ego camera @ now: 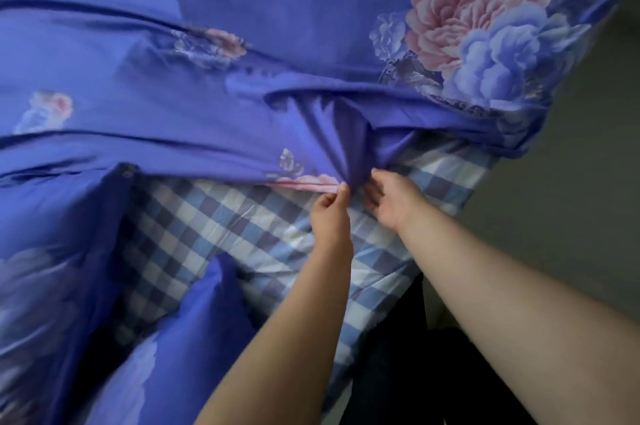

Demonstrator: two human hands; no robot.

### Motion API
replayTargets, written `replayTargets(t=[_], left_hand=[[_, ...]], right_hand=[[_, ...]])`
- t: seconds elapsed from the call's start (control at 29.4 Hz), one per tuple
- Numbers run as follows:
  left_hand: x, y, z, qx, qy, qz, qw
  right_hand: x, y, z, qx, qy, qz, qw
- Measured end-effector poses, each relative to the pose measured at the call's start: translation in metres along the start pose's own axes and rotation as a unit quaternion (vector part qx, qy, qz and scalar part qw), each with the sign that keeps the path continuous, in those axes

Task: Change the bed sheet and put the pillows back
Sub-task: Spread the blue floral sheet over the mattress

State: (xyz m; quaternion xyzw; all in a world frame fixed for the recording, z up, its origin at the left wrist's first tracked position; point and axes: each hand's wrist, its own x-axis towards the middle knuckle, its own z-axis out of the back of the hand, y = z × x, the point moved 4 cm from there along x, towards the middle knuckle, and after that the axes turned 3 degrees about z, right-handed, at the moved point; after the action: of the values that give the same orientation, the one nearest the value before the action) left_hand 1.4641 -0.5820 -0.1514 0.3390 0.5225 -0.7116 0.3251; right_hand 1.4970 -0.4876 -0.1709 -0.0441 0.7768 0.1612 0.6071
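A blue floral sheet (242, 43) with large pink and blue blossoms covers most of the bed. Beneath it a blue and white checked sheet (214, 227) shows along the near edge. My left hand (329, 213) pinches the floral sheet's pink-trimmed hem between thumb and fingers. Just to its right, my right hand (388, 199) grips a bunched fold of the same sheet, with its fingers curled under the cloth. Both hands meet at the near edge of the bed, where the floral sheet gathers into a pucker. No pillows are in view.
Grey floor (571, 199) lies to the right of the bed's corner. Another part of the floral cloth (166, 355) hangs over the near side at lower left. Something dark (398, 372) sits low between my forearms.
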Motion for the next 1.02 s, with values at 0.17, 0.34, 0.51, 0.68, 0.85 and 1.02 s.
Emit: replayTargets(t=[0.17,0.34,0.51,0.68,0.85,1.02], left_hand=[[-0.025,0.034,0.046,0.028,-0.016,0.023,0.999],[-0.03,0.052,0.071,-0.015,0.038,0.062,0.997],[-0.013,0.051,0.072,-0.19,0.069,0.053,0.978],[0.017,0.01,0.088,-0.302,0.043,0.028,0.952],[0.037,-0.032,0.113,-0.104,-0.064,-0.003,0.993],[0.05,-0.096,0.109,0.143,-0.004,0.017,0.99]], right_hand=[[-0.009,-0.037,-0.015,0.039,0.077,-0.067,0.994],[-0.017,-0.056,-0.001,0.004,0.012,-0.04,0.999],[-0.023,-0.072,0.021,0.019,0.014,-0.047,0.999],[-0.024,-0.083,0.031,-0.039,0.018,-0.038,0.998],[-0.028,-0.061,0.027,-0.179,-0.013,-0.019,0.984],[-0.033,-0.008,-0.006,-0.384,-0.009,-0.021,0.923]])
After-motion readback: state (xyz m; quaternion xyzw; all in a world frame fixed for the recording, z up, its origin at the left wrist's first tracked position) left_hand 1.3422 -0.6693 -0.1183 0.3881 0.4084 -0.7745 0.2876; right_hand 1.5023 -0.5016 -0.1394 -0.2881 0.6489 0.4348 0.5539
